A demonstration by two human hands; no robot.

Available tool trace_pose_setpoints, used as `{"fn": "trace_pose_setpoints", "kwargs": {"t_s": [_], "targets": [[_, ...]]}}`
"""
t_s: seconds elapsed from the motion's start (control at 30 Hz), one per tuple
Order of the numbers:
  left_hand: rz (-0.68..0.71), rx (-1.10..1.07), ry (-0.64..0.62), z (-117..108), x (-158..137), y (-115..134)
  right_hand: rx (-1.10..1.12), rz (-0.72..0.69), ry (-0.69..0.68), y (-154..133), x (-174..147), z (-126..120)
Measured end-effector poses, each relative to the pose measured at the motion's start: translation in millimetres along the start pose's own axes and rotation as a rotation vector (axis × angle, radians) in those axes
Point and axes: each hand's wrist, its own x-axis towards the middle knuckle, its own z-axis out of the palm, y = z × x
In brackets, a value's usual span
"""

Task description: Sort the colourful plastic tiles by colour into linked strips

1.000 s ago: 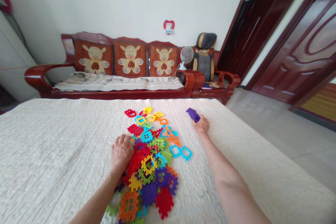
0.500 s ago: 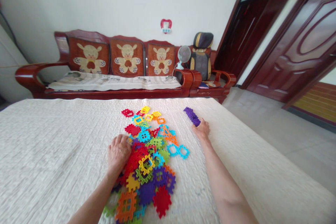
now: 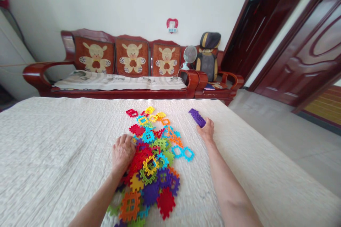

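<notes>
My right hand grips the near end of a stack of purple interlocking plastic tiles lying slantwise on the table cover. My left hand is palm down against the left edge of a loose pile of toothed tiles. Its fingers are curled, and their tips are hidden, so whatever they hold is out of sight. Close to it lie red tiles and a flat red tile. Further right in the pile are a yellow frame tile, a green window tile and two joined blue frame tiles.
A cream quilted cover spreads over the table. Beyond its far edge stand a wooden sofa with bear cushions, a small fan and an armchair with a massage pad. Dark red doors are at the right.
The view has shifted slightly, so everything sits a little further right. Both hands keep nearly the same places, and the purple stack stays in my right hand.
</notes>
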Motion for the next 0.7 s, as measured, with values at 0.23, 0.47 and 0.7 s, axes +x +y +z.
{"fn": "trace_pose_setpoints", "kwargs": {"t_s": [0.23, 0.47, 0.7], "targets": [[-0.05, -0.044, -0.02, -9.0, -1.7, 6.8, 0.032, -0.015, 0.084, -3.2, -16.0, -10.3], [-0.051, -0.149, -0.013, -7.7, 1.9, -1.1, 0.082, -0.083, 0.004, -18.4, -62.3, -23.1], [-0.081, -0.271, -0.165, -26.9, 21.7, -42.8, 0.158, -0.208, -0.188, -68.0, -108.5, -36.4]]}}
